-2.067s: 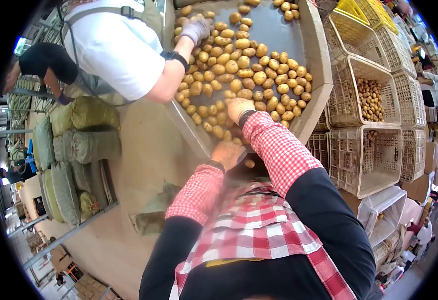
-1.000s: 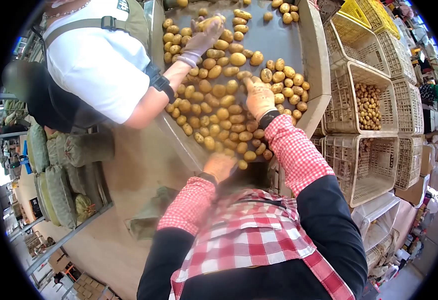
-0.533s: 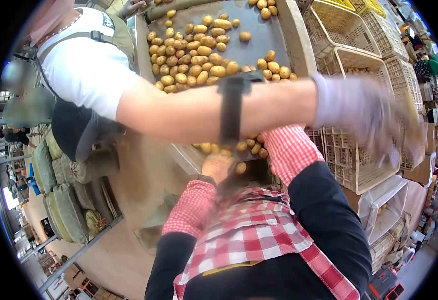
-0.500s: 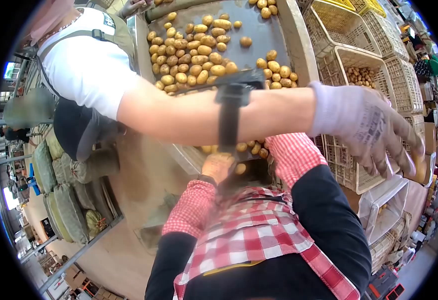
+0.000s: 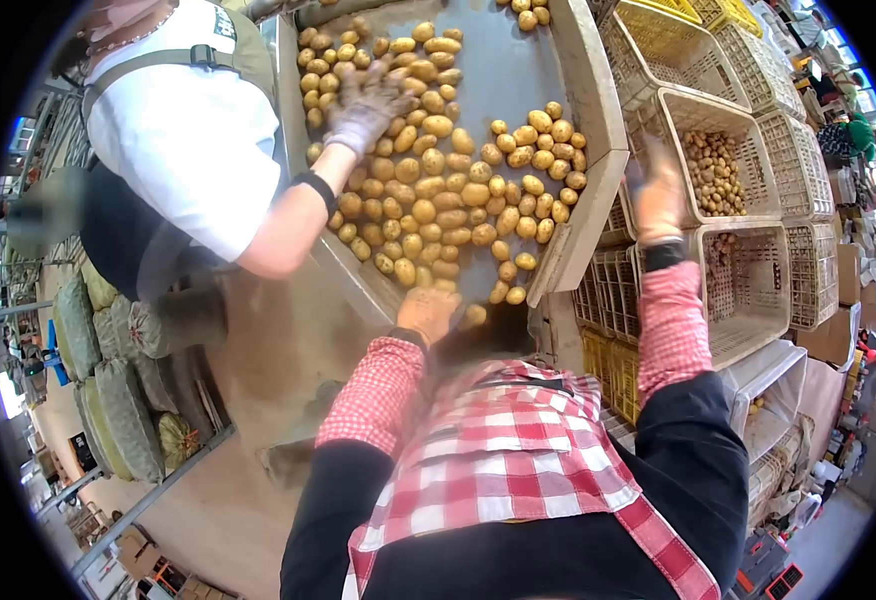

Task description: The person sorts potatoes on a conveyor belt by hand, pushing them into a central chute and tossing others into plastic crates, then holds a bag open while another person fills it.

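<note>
My left hand (image 5: 428,312) rests at the lower end of the sorting table (image 5: 588,195), beside a single potato (image 5: 475,315) and just below the pile of potatoes (image 5: 424,210). Its fingers are partly hidden, and I cannot make out whether it holds anything. My right hand (image 5: 661,195) is stretched out to the right, over the near edge of a crate with small potatoes (image 5: 715,172). Motion smears its fingers, so their pose is unclear. A co-worker's gloved hand (image 5: 366,108) lies spread on the potatoes at the upper left of the table.
The co-worker (image 5: 183,150) stands at the left of the table. More plastic crates stand along the right, one with a few reddish potatoes (image 5: 724,248) inside. Filled sacks (image 5: 128,415) are stacked at the far left. A white-lined crate (image 5: 768,390) stands at the lower right.
The co-worker's arm has swung back from the right crates to the potatoes. My right arm has moved out to the right, over the crates. More potatoes lie at the lower end of the table.
</note>
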A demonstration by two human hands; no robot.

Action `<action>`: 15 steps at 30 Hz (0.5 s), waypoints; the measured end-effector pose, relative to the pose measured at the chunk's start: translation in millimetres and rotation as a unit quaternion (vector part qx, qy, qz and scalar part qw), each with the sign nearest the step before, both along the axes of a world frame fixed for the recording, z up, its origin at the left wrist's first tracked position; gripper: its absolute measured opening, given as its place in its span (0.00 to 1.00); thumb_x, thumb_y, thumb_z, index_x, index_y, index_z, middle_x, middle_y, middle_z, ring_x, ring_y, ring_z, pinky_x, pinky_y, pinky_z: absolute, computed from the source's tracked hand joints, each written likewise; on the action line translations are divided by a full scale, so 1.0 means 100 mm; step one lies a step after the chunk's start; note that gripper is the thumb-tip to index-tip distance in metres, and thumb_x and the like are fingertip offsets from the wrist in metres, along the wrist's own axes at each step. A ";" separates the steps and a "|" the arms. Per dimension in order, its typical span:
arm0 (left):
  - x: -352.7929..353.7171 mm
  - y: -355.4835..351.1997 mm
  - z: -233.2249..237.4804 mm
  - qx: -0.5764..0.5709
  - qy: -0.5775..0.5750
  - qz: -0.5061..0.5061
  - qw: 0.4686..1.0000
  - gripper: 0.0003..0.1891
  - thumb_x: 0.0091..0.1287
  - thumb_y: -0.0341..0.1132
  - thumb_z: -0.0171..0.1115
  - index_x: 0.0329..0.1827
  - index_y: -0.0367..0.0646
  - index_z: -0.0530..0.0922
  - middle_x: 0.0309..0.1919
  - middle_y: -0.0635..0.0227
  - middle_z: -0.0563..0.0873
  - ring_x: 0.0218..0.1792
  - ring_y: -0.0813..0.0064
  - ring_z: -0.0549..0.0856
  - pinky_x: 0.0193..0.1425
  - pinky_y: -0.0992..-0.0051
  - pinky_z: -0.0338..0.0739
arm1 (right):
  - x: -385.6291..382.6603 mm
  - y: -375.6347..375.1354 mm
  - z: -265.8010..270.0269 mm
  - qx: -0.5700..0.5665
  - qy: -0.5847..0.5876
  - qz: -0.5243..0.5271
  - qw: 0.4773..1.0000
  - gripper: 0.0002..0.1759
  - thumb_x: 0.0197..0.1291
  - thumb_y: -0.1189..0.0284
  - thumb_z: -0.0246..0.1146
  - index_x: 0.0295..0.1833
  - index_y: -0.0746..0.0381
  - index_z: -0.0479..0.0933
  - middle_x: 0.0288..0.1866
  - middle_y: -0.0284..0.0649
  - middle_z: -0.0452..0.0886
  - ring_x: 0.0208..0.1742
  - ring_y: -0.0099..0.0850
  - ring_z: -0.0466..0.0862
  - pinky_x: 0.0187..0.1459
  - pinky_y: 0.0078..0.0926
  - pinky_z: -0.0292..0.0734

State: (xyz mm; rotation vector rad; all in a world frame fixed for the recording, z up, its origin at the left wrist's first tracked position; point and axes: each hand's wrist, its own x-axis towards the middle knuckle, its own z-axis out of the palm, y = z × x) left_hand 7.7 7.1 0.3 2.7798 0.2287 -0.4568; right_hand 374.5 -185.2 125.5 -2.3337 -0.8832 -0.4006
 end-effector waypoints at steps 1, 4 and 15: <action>0.00 0.00 0.01 -0.009 -0.004 0.006 1.000 0.15 0.73 0.43 0.57 0.58 0.56 0.87 0.49 0.65 0.91 0.53 0.62 0.89 0.57 0.60 0.81 | -0.28 0.26 -0.03 -0.123 0.163 -0.039 0.978 0.26 0.64 0.80 0.63 0.69 0.60 0.78 0.60 0.51 0.87 0.61 0.46 0.86 0.67 0.37 0.80; -0.03 0.02 0.07 -0.053 -0.057 0.037 0.996 0.15 0.73 0.43 0.58 0.56 0.54 0.87 0.51 0.64 0.91 0.54 0.59 0.88 0.58 0.59 0.81 | -0.78 0.77 -1.04 -0.166 0.126 0.109 0.972 0.30 0.69 0.78 0.55 0.77 0.53 0.72 0.81 0.46 0.71 0.79 0.51 0.72 0.78 0.44 0.70; 0.46 0.10 0.07 0.081 -0.104 0.254 0.958 0.39 0.68 0.58 0.66 0.83 0.70 0.65 0.85 0.55 0.59 0.82 0.31 0.52 0.82 0.29 0.47 | -1.57 0.64 -0.70 -0.290 0.199 0.170 0.921 0.34 0.63 0.79 0.58 0.76 0.51 0.74 0.78 0.45 0.72 0.76 0.53 0.73 0.73 0.52 0.73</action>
